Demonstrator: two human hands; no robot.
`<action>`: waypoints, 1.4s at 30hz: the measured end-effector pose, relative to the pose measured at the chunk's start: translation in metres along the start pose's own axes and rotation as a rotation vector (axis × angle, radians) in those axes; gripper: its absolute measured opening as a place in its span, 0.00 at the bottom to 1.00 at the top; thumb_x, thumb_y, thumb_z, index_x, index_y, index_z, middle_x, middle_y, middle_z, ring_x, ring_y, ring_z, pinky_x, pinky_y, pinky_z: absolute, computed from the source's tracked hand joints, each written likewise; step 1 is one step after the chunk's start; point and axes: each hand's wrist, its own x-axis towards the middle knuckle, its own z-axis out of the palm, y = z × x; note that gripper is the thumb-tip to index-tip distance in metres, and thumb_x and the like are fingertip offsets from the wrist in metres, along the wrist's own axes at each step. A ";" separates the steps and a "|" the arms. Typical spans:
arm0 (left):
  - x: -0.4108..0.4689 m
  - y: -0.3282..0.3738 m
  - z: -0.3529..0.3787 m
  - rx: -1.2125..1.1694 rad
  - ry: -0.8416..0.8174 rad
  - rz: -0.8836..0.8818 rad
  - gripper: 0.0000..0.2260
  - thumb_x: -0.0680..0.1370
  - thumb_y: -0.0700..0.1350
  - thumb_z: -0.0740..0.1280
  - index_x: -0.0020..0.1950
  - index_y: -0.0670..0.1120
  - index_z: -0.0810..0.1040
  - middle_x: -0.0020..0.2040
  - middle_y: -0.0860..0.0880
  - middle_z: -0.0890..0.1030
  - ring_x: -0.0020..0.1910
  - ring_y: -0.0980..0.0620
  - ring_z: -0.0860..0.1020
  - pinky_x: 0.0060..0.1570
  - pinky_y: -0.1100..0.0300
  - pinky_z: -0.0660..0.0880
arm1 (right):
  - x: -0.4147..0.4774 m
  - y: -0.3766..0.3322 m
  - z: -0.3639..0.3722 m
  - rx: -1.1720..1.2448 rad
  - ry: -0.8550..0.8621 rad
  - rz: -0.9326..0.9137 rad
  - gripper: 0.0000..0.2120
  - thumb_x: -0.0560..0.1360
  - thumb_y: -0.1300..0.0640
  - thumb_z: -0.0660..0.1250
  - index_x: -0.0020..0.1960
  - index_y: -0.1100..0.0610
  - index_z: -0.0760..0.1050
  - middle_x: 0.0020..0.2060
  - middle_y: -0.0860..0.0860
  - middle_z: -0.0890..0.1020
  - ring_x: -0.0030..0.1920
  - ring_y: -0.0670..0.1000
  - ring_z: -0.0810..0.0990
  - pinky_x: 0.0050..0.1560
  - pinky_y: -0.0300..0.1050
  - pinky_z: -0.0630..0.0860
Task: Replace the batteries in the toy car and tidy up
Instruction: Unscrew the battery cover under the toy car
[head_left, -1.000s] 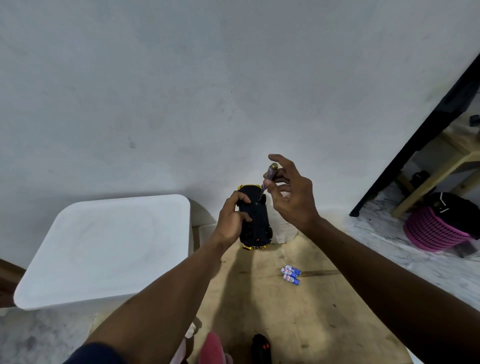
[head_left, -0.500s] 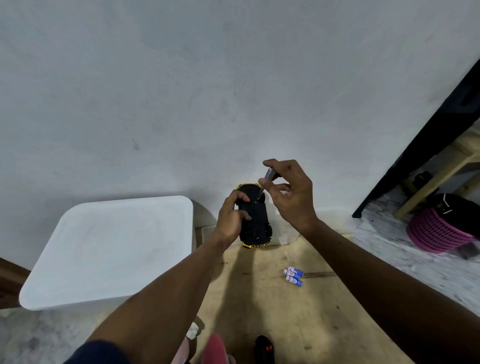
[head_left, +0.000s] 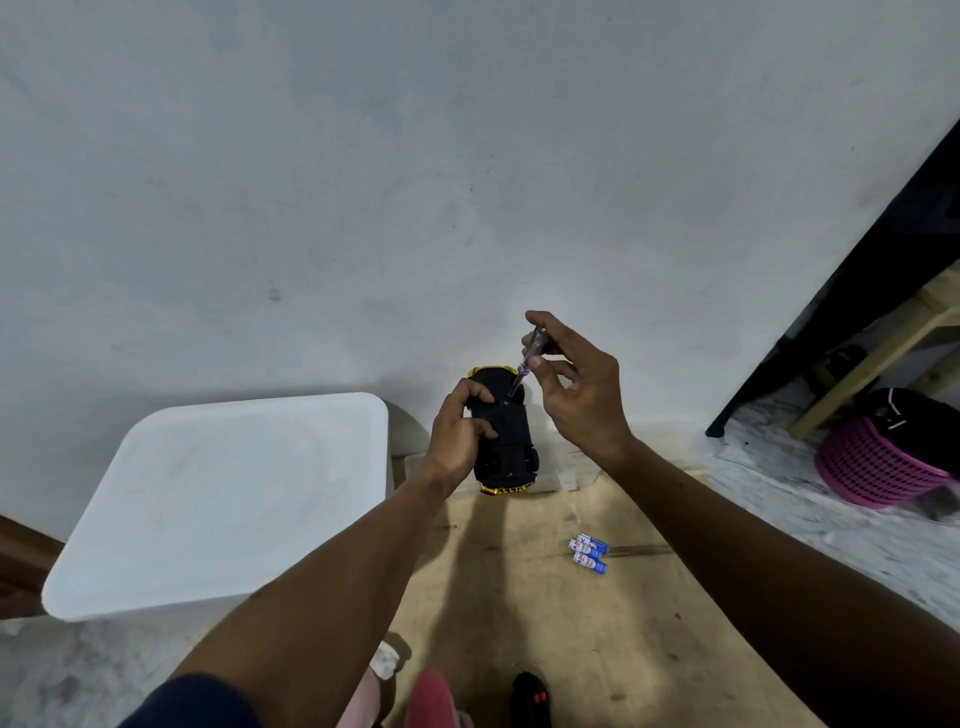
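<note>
Here, the toy car (head_left: 506, 436) is held underside-up above the far end of a wooden board (head_left: 519, 613). Its long axis runs near to far, one yellow end toward the wall and the other toward the person. It is gripped along its left flank by the left hand (head_left: 457, 439), thumb and fingers curled onto the black underside. A small screwdriver (head_left: 529, 361) is pinched between thumb and fingertips of the right hand (head_left: 579, 400), which is raised just right of the car's far half. The shaft is slanted down and to the left, and its tip is set at, or just above, a small hole in the far part of the underside; contact cannot be confirmed. The coming move is judged to turn on that slant: the shaft would need to be lined up with the screw while the car is steadied from the left. A cluster of blue-and-white batteries (head_left: 589, 553) is laid on the board, near and right of the car, closer to the right arm. A white plastic table (head_left: 223, 493) is seen at left.
</note>
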 end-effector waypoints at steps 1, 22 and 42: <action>0.000 0.000 0.000 -0.008 -0.003 -0.001 0.18 0.67 0.25 0.58 0.48 0.45 0.71 0.48 0.48 0.76 0.41 0.49 0.75 0.29 0.63 0.74 | 0.000 -0.001 0.000 0.013 -0.001 -0.003 0.20 0.75 0.71 0.67 0.65 0.58 0.77 0.48 0.54 0.82 0.49 0.50 0.83 0.49 0.41 0.82; 0.009 -0.008 -0.004 0.013 -0.012 0.012 0.17 0.61 0.33 0.61 0.41 0.54 0.73 0.51 0.47 0.76 0.46 0.46 0.74 0.39 0.55 0.74 | 0.006 0.000 0.003 -0.001 0.051 0.000 0.17 0.73 0.68 0.73 0.61 0.56 0.80 0.47 0.54 0.80 0.47 0.51 0.82 0.47 0.50 0.84; 0.011 -0.006 -0.007 0.036 -0.003 0.021 0.16 0.58 0.35 0.61 0.40 0.54 0.72 0.51 0.46 0.76 0.46 0.45 0.74 0.38 0.56 0.73 | 0.012 -0.001 0.009 0.001 0.016 -0.017 0.18 0.73 0.72 0.69 0.60 0.58 0.79 0.46 0.55 0.78 0.44 0.54 0.83 0.46 0.50 0.83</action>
